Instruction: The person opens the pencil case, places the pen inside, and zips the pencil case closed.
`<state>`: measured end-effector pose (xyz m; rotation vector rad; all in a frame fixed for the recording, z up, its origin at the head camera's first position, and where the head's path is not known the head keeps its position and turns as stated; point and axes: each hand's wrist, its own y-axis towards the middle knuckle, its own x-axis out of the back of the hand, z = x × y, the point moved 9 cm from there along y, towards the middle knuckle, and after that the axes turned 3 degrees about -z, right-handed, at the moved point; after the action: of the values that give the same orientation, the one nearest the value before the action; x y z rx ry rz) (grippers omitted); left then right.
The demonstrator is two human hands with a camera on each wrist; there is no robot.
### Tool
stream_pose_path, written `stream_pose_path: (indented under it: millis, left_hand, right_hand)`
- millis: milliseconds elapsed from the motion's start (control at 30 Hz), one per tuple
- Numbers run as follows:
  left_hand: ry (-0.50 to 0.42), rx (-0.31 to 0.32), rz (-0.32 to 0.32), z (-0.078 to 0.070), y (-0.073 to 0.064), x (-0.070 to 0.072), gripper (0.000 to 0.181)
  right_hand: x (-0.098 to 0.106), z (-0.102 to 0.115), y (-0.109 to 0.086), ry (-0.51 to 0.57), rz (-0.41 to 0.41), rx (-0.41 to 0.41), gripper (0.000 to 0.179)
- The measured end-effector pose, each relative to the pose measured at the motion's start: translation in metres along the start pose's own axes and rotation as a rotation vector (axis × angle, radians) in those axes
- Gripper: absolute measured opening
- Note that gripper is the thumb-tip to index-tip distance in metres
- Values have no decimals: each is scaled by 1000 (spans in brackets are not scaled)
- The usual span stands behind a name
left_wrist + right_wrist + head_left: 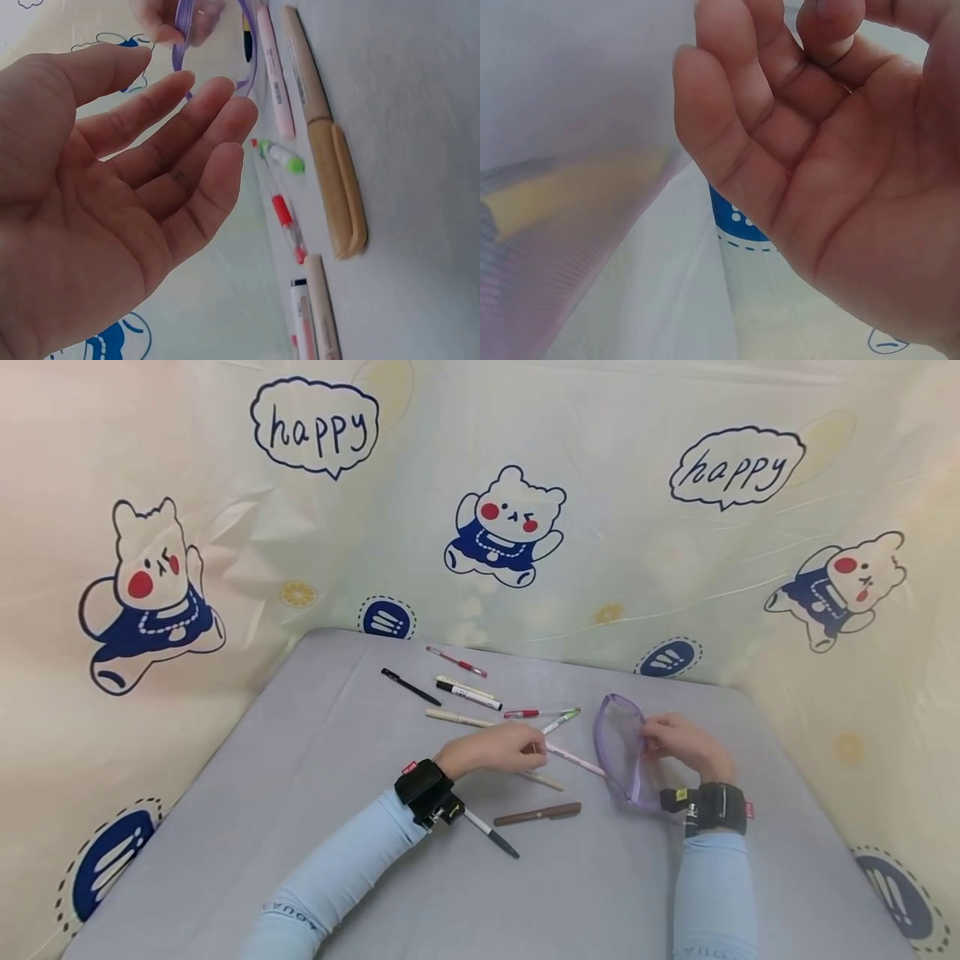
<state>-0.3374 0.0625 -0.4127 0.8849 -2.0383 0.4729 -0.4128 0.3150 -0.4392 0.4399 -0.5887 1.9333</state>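
My right hand (pixel 678 739) pinches the rim of a purple-edged mesh bag (pixel 637 781), holding it up with its mouth facing left. Through the mesh in the right wrist view, a blurred yellow and dark thing (pixel 577 191) shows; its kind is unclear. My left hand (pixel 498 749) hovers over the scattered pens, its fingers loosely bent and holding nothing in the left wrist view. Nearest it lie a pink-white pen (pixel 575 758), a white pen with a green end (pixel 561 721) and a tan capped pen (pixel 341 187).
Closer to me lie a brown pen (pixel 537 814) and a white pen with a dark tip (pixel 491 833). Farther back are a black pen (pixel 411 687), a white marker (pixel 469 695) and red pens (pixel 456 661). A printed curtain (pixel 600 610) surrounds the grey table (pixel 315 760).
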Motion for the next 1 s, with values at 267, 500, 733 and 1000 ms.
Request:
stream_pose_path:
  millis: [267,500,733,1000]
  left_hand:
    - [87,-64,52,-9,-15,-5,14]
    - [97,-79,112,-12,-36,-16,16]
    - [121,-60,133,-9,-59,-16,13]
    - [171,37,161,1,-76,-18,20]
  right_hand:
    - [2,-2,-2,31,-12,0,26]
    - [1,1,-2,40,-2,0,27]
    - [1,2,0,30,-16,0,29]
    - [4,1,0,11,-35,-10,29]
